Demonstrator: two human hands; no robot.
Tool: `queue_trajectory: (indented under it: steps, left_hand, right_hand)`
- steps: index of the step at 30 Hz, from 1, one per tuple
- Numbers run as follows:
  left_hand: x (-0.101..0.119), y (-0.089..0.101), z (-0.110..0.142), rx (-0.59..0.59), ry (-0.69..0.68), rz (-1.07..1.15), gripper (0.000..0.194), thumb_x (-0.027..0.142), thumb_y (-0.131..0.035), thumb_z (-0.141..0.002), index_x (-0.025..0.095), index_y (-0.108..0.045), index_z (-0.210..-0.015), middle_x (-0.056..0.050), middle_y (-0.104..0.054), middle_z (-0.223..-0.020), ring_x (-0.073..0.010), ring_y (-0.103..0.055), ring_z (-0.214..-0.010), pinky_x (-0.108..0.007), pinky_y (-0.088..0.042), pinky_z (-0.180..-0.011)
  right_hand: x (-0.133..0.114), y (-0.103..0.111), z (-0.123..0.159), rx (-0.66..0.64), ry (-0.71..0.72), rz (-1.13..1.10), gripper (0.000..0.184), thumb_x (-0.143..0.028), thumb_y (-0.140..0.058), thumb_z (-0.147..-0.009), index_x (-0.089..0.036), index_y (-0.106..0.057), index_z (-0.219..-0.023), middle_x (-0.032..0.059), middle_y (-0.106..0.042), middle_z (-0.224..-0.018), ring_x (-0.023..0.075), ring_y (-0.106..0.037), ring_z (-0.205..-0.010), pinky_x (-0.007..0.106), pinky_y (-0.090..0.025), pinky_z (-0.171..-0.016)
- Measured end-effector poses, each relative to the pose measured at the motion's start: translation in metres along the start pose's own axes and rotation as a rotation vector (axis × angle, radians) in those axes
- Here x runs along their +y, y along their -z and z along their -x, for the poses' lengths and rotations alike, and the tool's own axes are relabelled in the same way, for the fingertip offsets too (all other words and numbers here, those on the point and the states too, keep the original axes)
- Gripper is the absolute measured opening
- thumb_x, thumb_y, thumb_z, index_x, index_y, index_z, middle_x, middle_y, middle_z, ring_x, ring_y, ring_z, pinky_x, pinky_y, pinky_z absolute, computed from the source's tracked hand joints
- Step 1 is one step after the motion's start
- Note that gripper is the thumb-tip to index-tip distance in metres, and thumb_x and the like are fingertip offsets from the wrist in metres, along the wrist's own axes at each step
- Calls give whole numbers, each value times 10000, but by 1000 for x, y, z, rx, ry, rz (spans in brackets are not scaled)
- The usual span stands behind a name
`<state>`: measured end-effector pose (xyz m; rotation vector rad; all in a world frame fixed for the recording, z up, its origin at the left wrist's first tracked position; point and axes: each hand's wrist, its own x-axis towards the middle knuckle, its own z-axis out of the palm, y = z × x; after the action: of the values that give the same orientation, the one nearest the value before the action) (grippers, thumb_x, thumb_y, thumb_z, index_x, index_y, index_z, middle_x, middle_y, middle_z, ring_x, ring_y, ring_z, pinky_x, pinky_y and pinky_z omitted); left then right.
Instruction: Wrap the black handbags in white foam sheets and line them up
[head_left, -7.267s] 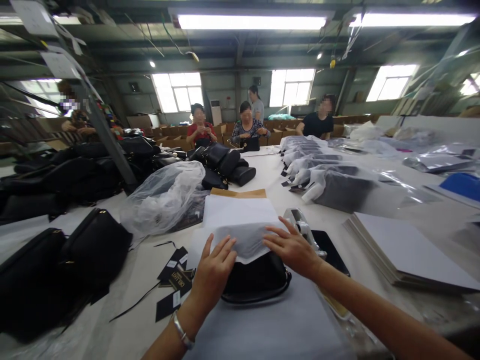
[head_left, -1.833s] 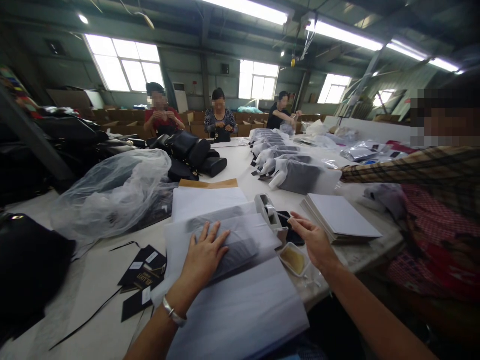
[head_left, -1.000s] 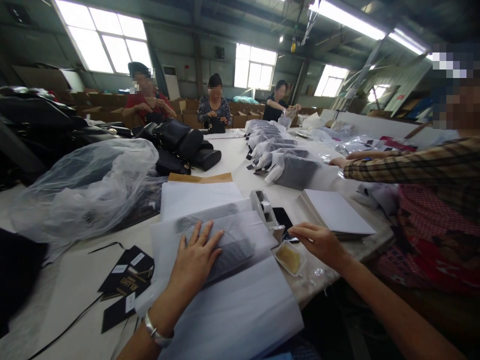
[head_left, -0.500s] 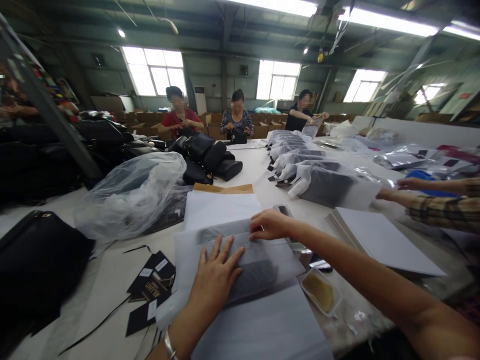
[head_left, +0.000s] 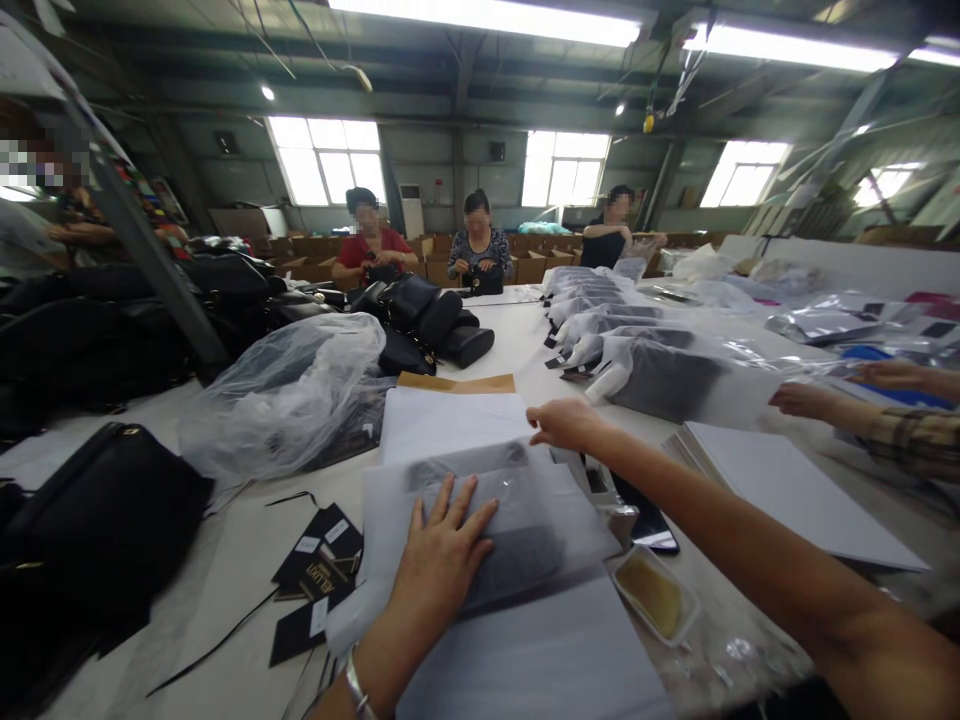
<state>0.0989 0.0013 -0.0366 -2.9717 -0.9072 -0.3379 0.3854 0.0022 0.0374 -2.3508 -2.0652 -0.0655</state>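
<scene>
Paper-wrapped dark item (head_left: pixel 525 565) is seen at the lower center of the frame, covered partly by a left hand (head_left: pixel 442 555) laid flat with its fingers spread apart. Near the item's upper edge, a right hand (head_left: pixel 570 425) is poised with thumb and fingers drawn together; whether anything is pinched there cannot be told. Black tags (head_left: pixel 296 632) are strewn at lower left, while paper-covered bags (head_left: pixel 664 378) are lined up right of center.
</scene>
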Motion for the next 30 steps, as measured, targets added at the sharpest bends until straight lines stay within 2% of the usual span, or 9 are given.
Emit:
queue_trajectory:
  steps: [2,4,8,12,15,17,20,26,30]
  left_hand:
    - [0,1,0,-2,2,0,497,288,-603,-921,395,-494,-1393,-12,-351,-1571,-362,-307,-1446,-657,-404,-1056]
    - [0,1,1,5,-1,-2,483,300,-596,-926,391,-499,-1390,-13,-352,-1570,-358,-309,-1446,-656,-405,-1055]
    - [-1,-3,2,35,-11,-7,467,305,-581,-935,386,-504,-1388,-13,-356,-1568,-359,-310,-1446,-658,-404,-1051]
    - [-3,-6,3,62,-27,-9,453,312,-571,-939,379,-514,-1383,-16,-371,-1563,-361,-324,-1440,-643,-409,-1050]
    - [-4,-6,3,80,-35,-11,441,320,-565,-941,368,-523,-1378,-20,-379,-1561,-361,-330,-1437,-635,-412,-1050]
    - [-4,-6,4,95,-41,-8,441,323,-562,-943,366,-521,-1379,-22,-386,-1559,-358,-333,-1436,-630,-416,-1049]
    - [-4,-5,4,101,-44,0,438,326,-554,-945,366,-520,-1380,-24,-398,-1554,-354,-338,-1435,-624,-422,-1043]
    - [-4,-6,5,99,-40,13,426,330,-541,-950,361,-529,-1374,-29,-395,-1556,-356,-334,-1437,-620,-406,-1054]
    - [-3,-5,4,87,-34,15,432,325,-543,-948,364,-525,-1379,-27,-394,-1556,-351,-315,-1447,-615,-397,-1062]
  right_hand:
    - [19,-4,16,64,-116,-12,232,-361,-688,-840,-226,-703,-1029,82,-754,-947,272,-696,-895,322,-459,-731]
    - [35,-12,41,123,-219,-29,268,-381,-586,-909,-218,-680,-1100,90,-744,-1027,269,-691,-946,343,-480,-788]
    - [53,-37,100,207,-404,-370,359,-509,-558,-882,-217,-727,-1007,92,-686,-1229,288,-614,-1158,387,-425,-1009]
    - [47,-63,143,133,-522,-677,440,-598,-547,-846,-226,-774,-791,80,-697,-1224,300,-587,-1213,390,-432,-1027]
    - [35,-72,155,149,-701,-1184,420,-586,-708,-720,-189,-789,-829,116,-680,-1250,322,-574,-1227,406,-450,-1028]
    - [29,-71,157,195,-765,-1406,437,-538,-799,-628,-175,-789,-871,135,-647,-1298,331,-579,-1220,409,-493,-990]
    - [23,-66,159,260,-743,-1466,428,-519,-834,-585,-193,-789,-858,115,-575,-1395,330,-569,-1238,398,-525,-964]
    - [-2,-54,186,477,-663,-1399,401,-550,-805,-652,-206,-791,-858,100,-547,-1429,334,-490,-1323,450,-380,-1121]
    - [-22,-53,207,511,-672,-1360,395,-541,-788,-704,-224,-781,-940,83,-560,-1419,313,-534,-1280,413,-427,-1087]
